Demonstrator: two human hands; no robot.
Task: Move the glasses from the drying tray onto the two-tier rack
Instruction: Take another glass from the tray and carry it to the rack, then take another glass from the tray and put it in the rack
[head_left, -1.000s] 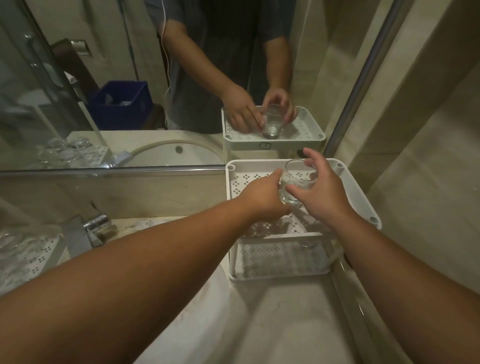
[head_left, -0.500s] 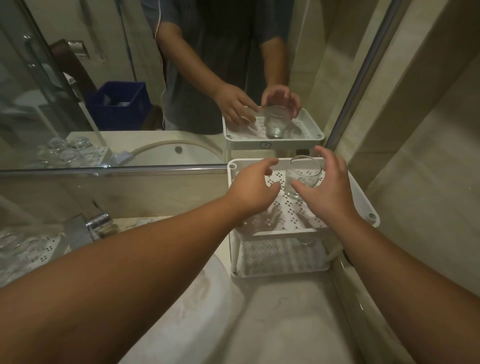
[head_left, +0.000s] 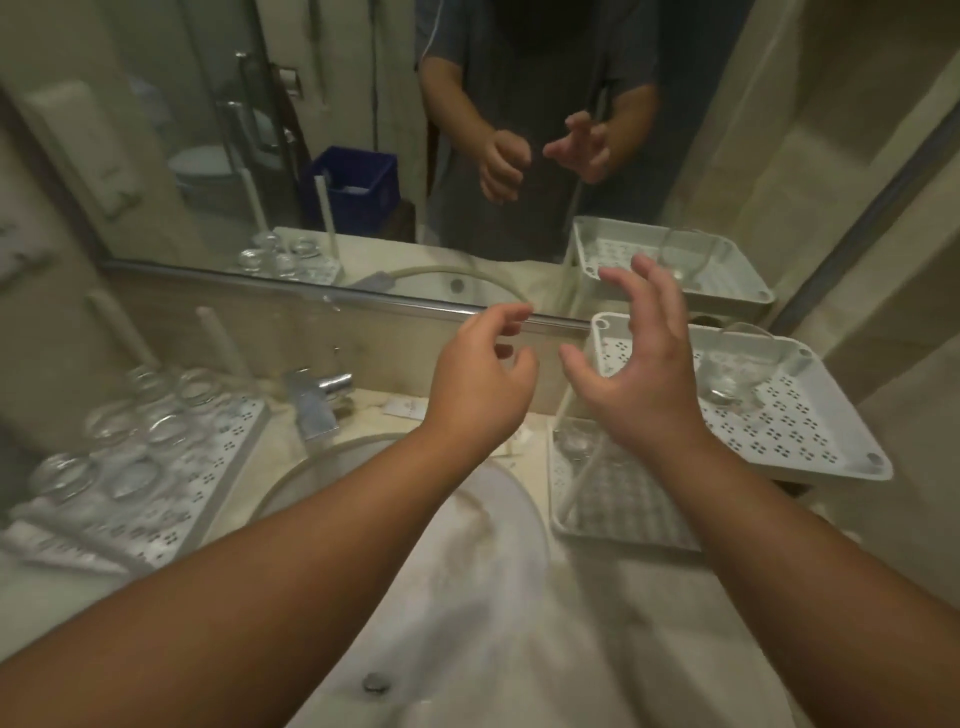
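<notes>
One glass (head_left: 727, 374) stands upright on the top tier of the rack (head_left: 810, 441), near its back edge; I judge it was set deep so that the front of the tier is free for the next ones. A second glass (head_left: 574, 444) sits on the lower tier, at its back left corner. The remaining glasses (head_left: 130, 431) stand on the drying tray (head_left: 208, 488) at the far left, across the sink (head_left: 467, 597) from the rack. They are grouped rim-up toward the tray's back, well apart from both hands.

Hand pose: my left hand (head_left: 480, 379) is raised above the sink's back edge, fingers loosely curled, holding nothing. My right hand (head_left: 644, 369) is raised just beside it, in front of the rack's left edge, fingers spread and relaxed, also empty. Neither hand touches the rack or any glass. The palms face each other, with a gap between them.

Judgement: one placement is complete; the next move calls for a reach leftward across the sink to the tray.
</notes>
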